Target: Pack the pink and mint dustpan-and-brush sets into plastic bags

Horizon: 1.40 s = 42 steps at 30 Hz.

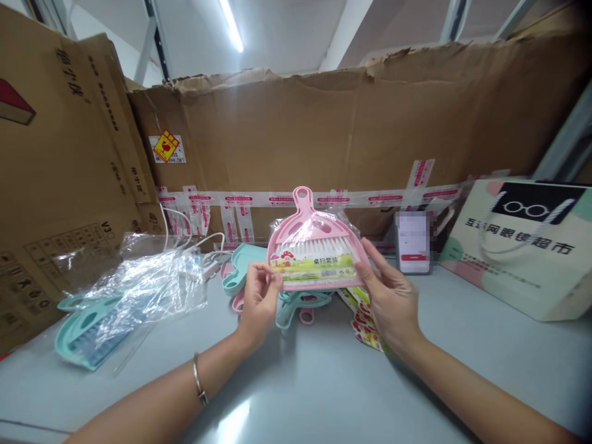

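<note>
Between both hands, raised over the table, is a pink dustpan and brush set (303,231) with its handle upward and white bristles facing me. A printed label card (319,265) with red mushrooms lies across the bristles, and clear plastic shows around the set. My left hand (259,299) pinches its lower left corner; a metal bracelet circles that wrist. At the right edge, my right hand (391,296) grips with the thumb in front and fingers behind. Behind and below the set lie green dustpans and brushes (247,265), some pink handles (306,316) and several label cards (367,317).
Clear plastic bags (161,283) and a green dustpan set (92,327) lie at the left. A phone (413,240) stands upright at the back right, beside a paper gift bag (518,253). Large cardboard (287,129) walls the grey table's (296,394) back; a carton (60,166) stands left.
</note>
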Available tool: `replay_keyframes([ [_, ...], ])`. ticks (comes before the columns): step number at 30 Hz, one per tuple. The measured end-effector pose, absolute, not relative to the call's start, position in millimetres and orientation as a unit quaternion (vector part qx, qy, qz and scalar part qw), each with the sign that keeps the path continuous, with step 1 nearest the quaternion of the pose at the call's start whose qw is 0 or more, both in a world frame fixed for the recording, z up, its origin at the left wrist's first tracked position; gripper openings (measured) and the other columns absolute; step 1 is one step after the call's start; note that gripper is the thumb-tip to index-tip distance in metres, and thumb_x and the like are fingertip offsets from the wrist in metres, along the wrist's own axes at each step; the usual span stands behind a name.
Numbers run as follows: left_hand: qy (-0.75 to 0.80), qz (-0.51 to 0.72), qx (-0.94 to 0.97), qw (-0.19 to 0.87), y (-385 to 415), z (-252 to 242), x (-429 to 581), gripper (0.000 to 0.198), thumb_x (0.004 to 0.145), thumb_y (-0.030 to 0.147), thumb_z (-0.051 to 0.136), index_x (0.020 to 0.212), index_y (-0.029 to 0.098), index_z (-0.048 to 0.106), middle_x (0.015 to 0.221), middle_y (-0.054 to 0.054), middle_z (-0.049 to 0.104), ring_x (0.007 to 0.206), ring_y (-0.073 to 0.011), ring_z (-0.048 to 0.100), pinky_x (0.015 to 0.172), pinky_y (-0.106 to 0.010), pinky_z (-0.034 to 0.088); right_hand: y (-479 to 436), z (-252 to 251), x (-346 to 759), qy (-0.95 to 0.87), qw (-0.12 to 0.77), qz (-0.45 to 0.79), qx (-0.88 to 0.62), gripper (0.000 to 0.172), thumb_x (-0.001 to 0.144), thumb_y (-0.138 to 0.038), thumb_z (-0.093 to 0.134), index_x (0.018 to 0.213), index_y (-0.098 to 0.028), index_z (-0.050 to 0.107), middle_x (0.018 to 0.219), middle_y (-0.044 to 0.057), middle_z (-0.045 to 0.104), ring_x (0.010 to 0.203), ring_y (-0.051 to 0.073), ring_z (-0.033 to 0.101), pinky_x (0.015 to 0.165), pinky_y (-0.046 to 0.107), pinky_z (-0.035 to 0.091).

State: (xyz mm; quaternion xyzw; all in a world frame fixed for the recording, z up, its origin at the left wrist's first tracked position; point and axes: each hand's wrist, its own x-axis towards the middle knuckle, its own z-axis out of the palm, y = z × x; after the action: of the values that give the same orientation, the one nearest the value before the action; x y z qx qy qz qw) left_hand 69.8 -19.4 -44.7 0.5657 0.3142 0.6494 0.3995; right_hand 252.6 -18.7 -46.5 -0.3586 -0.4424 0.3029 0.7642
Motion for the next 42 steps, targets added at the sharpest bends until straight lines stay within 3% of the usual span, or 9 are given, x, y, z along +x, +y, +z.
replay_keyframes([
  [3,0.304,0.651,0.544,0.435,-20,-43,71,0.024,0.079,0.024,0.055,0.086,0.024,0.032,0.078,0.004,0.051,0.073,-0.0112,0.056,0.067,-0.025,0.046,-18,-43,253,-0.415,0.769,0.356,-0.331,0.077,0.068,-0.023,0.071,0.134,-0.034,0.033,0.133,0.001,0.049,0.118,0.015,0.048,0.095,0.034,0.044],
  [5,0.301,0.653,0.527,0.453,-19,-41,71,0.03,0.078,0.022,0.055,0.093,0.025,0.029,0.088,0.002,0.057,0.08,-0.0132,0.059,0.072,-0.028,0.048,-16,-42,255,-0.403,0.752,0.409,-0.325,0.083,0.066,-0.023,0.073,0.136,-0.033,0.029,0.125,0.001,0.056,0.111,0.013,0.054,0.088,0.028,0.048],
  [10,0.311,0.654,0.519,0.454,-14,-44,68,0.04,0.077,0.016,0.052,0.109,0.025,0.03,0.104,-0.003,0.058,0.09,-0.0155,0.06,0.078,-0.031,0.049,-10,-47,259,-0.445,0.6,0.576,-0.332,0.048,0.07,-0.036,0.068,0.112,-0.018,0.054,0.101,0.007,0.067,0.087,0.017,0.065,0.071,0.026,0.055],
  [16,0.304,0.649,0.545,0.435,-13,-52,70,0.045,0.079,0.018,0.05,0.119,0.023,0.031,0.112,-0.007,0.057,0.098,-0.0171,0.058,0.083,-0.033,0.049,-6,-54,258,-0.526,0.559,0.494,-0.408,0.058,0.053,-0.035,0.079,0.1,-0.017,0.049,0.084,0.004,0.067,0.061,0.017,0.064,0.045,0.025,0.051],
  [19,0.319,0.634,0.567,0.418,-13,-53,71,0.054,0.077,0.021,0.053,0.125,0.024,0.027,0.115,-0.008,0.055,0.094,-0.0172,0.06,0.069,-0.026,0.053,-7,-54,257,-0.534,0.573,0.455,-0.424,0.051,0.058,-0.038,0.076,0.095,-0.018,0.047,0.072,0.0,0.065,0.051,0.015,0.061,0.042,0.025,0.048],
  [22,0.378,0.599,0.589,0.39,-12,-53,70,0.065,0.071,0.027,0.065,0.124,0.026,0.027,0.11,-0.007,0.057,0.068,-0.0127,0.063,0.042,-0.017,0.046,-9,-54,255,-0.546,0.587,0.438,-0.406,0.054,0.059,-0.038,0.075,0.099,-0.019,0.046,0.072,-0.001,0.063,0.05,0.014,0.06,0.044,0.027,0.049],
  [26,0.394,0.558,0.61,0.401,-7,-53,67,0.039,0.077,0.038,0.059,0.106,0.02,0.041,0.086,-0.002,0.06,0.041,-0.0083,0.057,0.029,-0.016,0.036,-13,-56,256,-0.543,0.59,0.459,-0.383,0.048,0.067,-0.045,0.068,0.101,-0.02,0.046,0.077,0.001,0.065,0.051,0.015,0.06,0.046,0.029,0.051],
  [36,0.35,0.559,0.618,0.427,-4,-56,65,0.027,0.084,0.043,0.046,0.094,0.019,0.039,0.077,0.002,0.054,0.043,-0.0096,0.058,0.03,-0.017,0.039,-18,-58,254,-0.546,0.582,0.415,-0.437,0.043,0.075,-0.06,0.049,0.089,-0.02,0.042,0.049,-0.004,0.058,0.031,0.013,0.05,0.028,0.022,0.036],
  [42,0.344,0.557,0.623,0.428,-4,-57,66,0.023,0.085,0.038,0.044,0.098,0.02,0.039,0.076,0.003,0.053,0.043,-0.0097,0.058,0.032,-0.017,0.039,-15,-57,258,-0.554,0.581,0.431,-0.412,0.04,0.076,-0.054,0.053,0.094,-0.02,0.044,0.058,-0.003,0.062,0.04,0.013,0.056,0.04,0.026,0.047],
])
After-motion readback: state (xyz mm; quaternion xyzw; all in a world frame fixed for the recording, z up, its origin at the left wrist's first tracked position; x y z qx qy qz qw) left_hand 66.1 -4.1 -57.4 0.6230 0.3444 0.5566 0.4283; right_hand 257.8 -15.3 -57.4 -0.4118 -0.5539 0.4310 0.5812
